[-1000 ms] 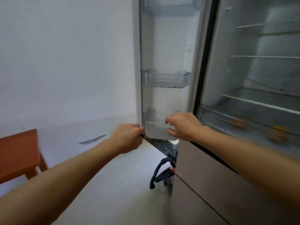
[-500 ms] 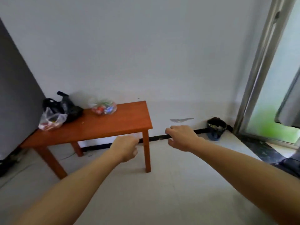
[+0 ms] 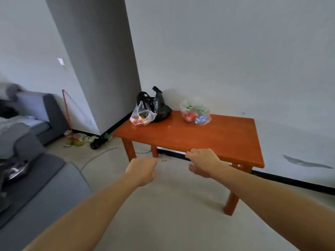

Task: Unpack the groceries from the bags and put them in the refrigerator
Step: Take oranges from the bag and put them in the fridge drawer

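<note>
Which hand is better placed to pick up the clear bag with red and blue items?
Probably the right hand: empty, it hovers by the table's near edge, in line with that clear bag; the left hand sits farther back.

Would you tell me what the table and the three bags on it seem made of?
Table: probably wood, glossy reddish-orange finish with a sheen. Black bag: thin opaque plastic, crinkled. Left clear bag and right clear bag: thin transparent plastic; contents show through.

Front edge: tabletop (image 3: 213, 142) lay open.
Back-left corner: black bag (image 3: 160, 109) and clear bag (image 3: 142, 115) stood touching.
Back edge: second clear bag (image 3: 196, 113) stood apart.
</note>
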`<state>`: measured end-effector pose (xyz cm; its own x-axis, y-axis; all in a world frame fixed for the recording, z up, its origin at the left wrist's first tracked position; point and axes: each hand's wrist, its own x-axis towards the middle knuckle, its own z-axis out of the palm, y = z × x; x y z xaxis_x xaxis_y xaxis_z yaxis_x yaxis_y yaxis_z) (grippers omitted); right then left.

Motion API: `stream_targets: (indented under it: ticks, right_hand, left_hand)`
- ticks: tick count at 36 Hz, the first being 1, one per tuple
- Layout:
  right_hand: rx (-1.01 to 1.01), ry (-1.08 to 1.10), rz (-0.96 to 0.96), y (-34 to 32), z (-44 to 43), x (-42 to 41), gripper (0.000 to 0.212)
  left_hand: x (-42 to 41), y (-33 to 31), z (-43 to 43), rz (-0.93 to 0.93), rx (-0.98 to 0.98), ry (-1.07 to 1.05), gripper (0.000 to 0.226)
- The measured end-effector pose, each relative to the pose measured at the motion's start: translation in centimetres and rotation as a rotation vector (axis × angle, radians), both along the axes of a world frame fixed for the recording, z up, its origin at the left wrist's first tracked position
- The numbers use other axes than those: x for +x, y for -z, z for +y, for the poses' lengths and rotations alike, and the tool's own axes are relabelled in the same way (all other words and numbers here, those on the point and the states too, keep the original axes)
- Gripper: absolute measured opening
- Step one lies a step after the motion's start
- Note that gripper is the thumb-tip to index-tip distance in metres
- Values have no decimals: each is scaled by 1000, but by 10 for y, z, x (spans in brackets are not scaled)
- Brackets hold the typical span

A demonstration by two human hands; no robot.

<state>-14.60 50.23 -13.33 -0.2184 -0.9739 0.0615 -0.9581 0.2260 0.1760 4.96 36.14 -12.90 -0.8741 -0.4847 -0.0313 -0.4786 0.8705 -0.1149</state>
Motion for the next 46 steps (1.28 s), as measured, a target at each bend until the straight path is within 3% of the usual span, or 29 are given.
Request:
stream_targets:
  ticks: [6,15,31,46]
  right_hand:
    - [5,-108,-19,-10,-113,-29,31]
    - [71,-199,-38,21,-260,-49,32]
    - [40,-48,-146,48,-513,-113,33]
    - [31,60,-271,101,-680,-249,28]
  left_hand:
    - [-10,1,-90,13,64,-177,18]
    - [-18,25,-213,-40,81,-235,27]
    - [-92,38,-492,-7,176,-136,19]
    - [-239,93,-675,2,243,-40,11]
